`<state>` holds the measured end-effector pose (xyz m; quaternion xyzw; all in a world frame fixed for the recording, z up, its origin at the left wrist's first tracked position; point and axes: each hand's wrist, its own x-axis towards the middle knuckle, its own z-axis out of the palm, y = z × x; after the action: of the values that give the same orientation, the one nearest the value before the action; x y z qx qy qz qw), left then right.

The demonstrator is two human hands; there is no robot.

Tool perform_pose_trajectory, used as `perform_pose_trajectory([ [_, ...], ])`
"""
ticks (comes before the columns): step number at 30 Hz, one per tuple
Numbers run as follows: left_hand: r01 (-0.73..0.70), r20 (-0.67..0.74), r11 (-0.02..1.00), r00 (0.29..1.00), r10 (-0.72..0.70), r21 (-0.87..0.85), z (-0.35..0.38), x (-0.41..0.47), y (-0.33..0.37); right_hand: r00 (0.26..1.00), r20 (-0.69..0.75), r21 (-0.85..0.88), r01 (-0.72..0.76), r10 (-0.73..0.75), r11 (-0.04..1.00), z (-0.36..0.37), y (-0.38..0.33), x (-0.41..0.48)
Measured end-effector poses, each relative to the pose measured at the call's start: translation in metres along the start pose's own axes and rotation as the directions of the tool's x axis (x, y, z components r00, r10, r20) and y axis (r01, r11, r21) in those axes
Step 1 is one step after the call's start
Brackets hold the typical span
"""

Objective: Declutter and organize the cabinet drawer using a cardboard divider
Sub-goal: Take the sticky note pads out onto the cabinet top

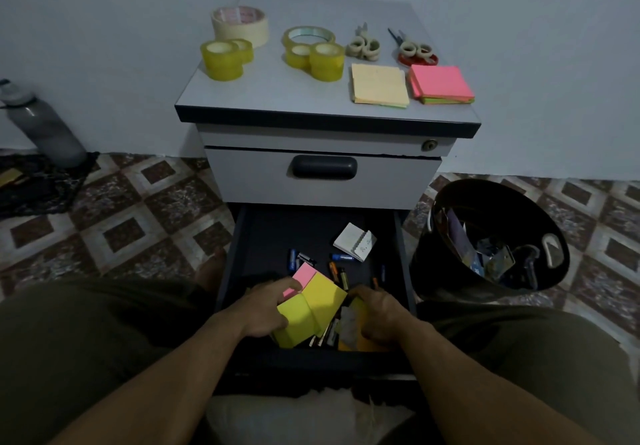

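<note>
The left hand [265, 309] grips a fanned stack of sticky notes [311, 309] (yellow, with a pink one at the far end), thumb on top and fingers curled under its near edge. The stack sits low inside the open drawer [228, 271], between the two hands. The right hand [379, 313] lies just beside it, fingers bent down onto some orange paper [348, 344]; whether it really grips it I cannot tell. Just beyond the left hand's fingertips lie loose batteries [301, 259], and farther beyond the right hand a small white notepad [355, 242]. Outward from the right hand stands a black bin [446, 202]. Well beyond both hands, the worktop [277, 94] carries tape rolls [225, 60], scissors [365, 44] and note pads [379, 86]
</note>
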<state>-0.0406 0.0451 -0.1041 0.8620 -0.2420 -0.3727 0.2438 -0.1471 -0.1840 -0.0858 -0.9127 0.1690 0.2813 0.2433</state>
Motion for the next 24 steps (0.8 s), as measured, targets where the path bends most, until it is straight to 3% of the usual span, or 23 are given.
perform_pose_trajectory([
  [8,-0.005,0.017,0.989,1.0,0.007,-0.145,0.001,-0.003,-0.001,0.999,-0.016,0.11,0.04,-0.038,0.993,-0.008,0.003,0.002],
  [11,-0.012,-0.057,0.964,0.998,-0.003,-0.265,-0.005,0.001,0.0,0.998,-0.055,0.275,0.045,-0.031,0.96,-0.017,0.003,0.004],
  [15,0.008,-0.16,0.942,0.985,-0.065,-0.334,-0.011,0.004,0.005,0.996,-0.084,0.57,0.021,0.033,0.821,-0.028,0.005,0.01],
  [19,0.051,-0.14,0.906,0.983,-0.12,-0.42,-0.01,0.009,0.01,0.987,-0.121,0.767,0.027,0.104,0.641,-0.022,0.003,0.02],
  [24,0.091,-0.112,0.761,0.971,-0.211,-0.642,0.003,0.012,0.017,0.987,-0.057,0.927,-0.003,0.149,0.374,0.003,-0.011,0.03],
])
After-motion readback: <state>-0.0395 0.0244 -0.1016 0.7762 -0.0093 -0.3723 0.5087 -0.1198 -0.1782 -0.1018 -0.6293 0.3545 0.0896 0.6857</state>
